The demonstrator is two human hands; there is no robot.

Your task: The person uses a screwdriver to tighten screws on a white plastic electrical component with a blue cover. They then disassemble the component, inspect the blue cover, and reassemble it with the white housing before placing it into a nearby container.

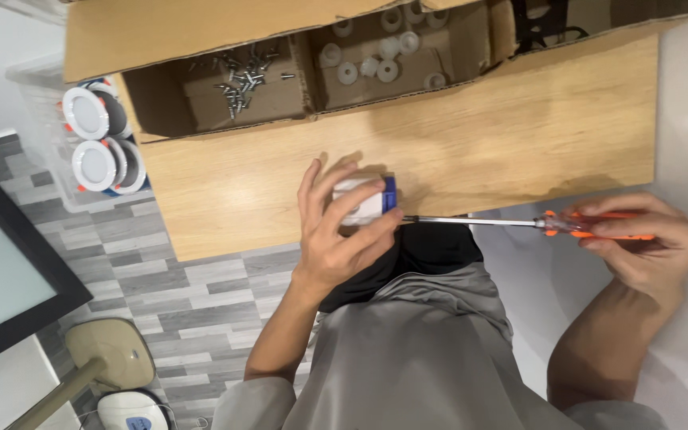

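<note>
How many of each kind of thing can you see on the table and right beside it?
Screwdriver, orange handle, in the right hand: 1
Small white and blue box, in the left hand: 1
Cardboard box with compartments: 1
Round white lamps in the clear bin beside the table: 4
Total: 7
Screws and white caps: too many to count.

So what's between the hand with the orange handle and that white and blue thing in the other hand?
Only the screwdriver's bare metal shaft, running from the right hand to the white and blue part held by the left hand, seen in the head view.

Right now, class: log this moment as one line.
left hand: grips white-and-blue part | right hand: holds orange screwdriver, tip at part | wooden table
</note>
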